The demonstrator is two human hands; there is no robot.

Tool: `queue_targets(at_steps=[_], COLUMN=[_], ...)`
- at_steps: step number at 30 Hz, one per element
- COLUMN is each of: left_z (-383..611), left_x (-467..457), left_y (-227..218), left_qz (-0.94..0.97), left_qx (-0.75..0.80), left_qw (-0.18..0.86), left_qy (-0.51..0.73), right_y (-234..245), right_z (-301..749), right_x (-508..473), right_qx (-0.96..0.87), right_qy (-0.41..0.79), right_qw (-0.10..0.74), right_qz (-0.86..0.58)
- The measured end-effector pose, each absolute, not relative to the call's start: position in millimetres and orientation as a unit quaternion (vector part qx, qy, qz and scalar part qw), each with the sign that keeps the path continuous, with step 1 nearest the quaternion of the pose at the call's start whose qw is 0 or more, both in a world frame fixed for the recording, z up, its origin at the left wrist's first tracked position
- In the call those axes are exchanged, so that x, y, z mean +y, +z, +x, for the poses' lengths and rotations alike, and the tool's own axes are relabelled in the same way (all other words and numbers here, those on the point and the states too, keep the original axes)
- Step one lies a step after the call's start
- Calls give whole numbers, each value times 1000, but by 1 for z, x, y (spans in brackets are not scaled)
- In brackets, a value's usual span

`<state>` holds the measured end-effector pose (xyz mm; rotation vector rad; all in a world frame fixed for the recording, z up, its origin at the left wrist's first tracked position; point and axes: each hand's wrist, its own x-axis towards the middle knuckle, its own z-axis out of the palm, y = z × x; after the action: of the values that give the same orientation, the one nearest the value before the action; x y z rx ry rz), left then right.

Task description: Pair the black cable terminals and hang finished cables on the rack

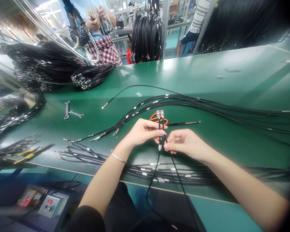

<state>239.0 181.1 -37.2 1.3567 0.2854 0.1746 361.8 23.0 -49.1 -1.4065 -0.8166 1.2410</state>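
Two black cable ends with metal connectors [160, 113] stand side by side above my fingers. My left hand [146, 130] is closed on both cables, thumb and fingers pinching them just below the connectors. Lower down, my right hand [181, 143] pinches the right-hand black cable [174, 164]. A white label [159, 147] sits on the left-hand cable. Both cables hang down over the table's front edge toward my lap. Just behind the connectors lie orange-handled scissors [154, 118], partly hidden, and a slim black pen-like tool [183, 123] beside them.
Black cables [190, 100] with white labels run across the green table [232, 80], more along its front edge. Two wrenches [67, 109] and yellow-handled pliers [30, 155] lie left. Cable bundles [91, 75] are heaped at back left. A person's hands [96, 21] work beyond the table.
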Motion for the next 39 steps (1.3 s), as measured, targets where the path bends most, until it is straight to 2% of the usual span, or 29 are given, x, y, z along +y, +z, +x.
queue_targets(at_steps=[8, 13, 17, 20, 29, 39], left_z=[237, 236, 237, 238, 234, 230], left_x=[181, 178, 167, 159, 154, 150], left_y=[-38, -41, -46, -49, -45, -37], left_qz=[636, 648, 648, 640, 625, 623], left_qx=[102, 73, 56, 49, 34, 56], left_qw=[761, 756, 759, 764, 775, 773], left_qy=[78, 51, -23, -68, -92, -105], right_y=[-48, -45, -44, -43, -40, -45], right_z=[363, 370, 376, 377, 376, 376], right_x=[23, 20, 19, 19, 22, 23], right_qx=[-341, -326, -323, -325, -275, -264], right_qy=[527, 554, 412, 341, 449, 504], right_qw=[519, 480, 605, 639, 628, 614], right_qz=[-580, -596, -600, -608, -573, -548])
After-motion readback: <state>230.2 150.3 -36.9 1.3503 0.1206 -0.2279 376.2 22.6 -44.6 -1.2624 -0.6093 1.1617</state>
